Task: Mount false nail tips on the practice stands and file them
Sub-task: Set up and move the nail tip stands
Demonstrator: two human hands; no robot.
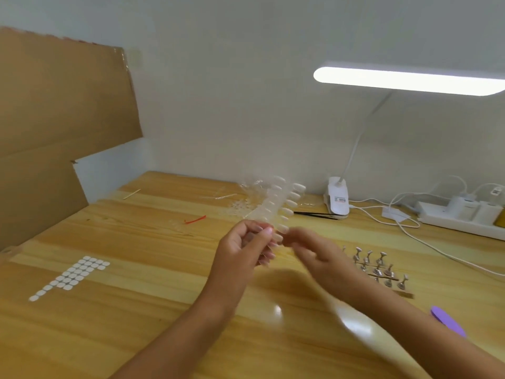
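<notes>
A clear plastic strip of false nail tips (278,206) is held up above the table, slanting away from me. My left hand (243,250) grips its near end with curled fingers. My right hand (314,250) is blurred just right of the strip's lower end, fingers bent toward a tip; whether it pinches one is unclear. Several metal practice stands (379,269) sit in rows on the table to the right of my right hand. A purple nail file (448,321) lies near my right forearm.
A sheet of white adhesive tabs (72,276) lies at the left. Loose plastic pieces (240,209), a red strip (194,220), black tweezers (314,213) and a wooden stick (131,193) lie farther back. A clip lamp (337,201), cables and a power strip (461,217) occupy the back right. Cardboard (54,127) stands left.
</notes>
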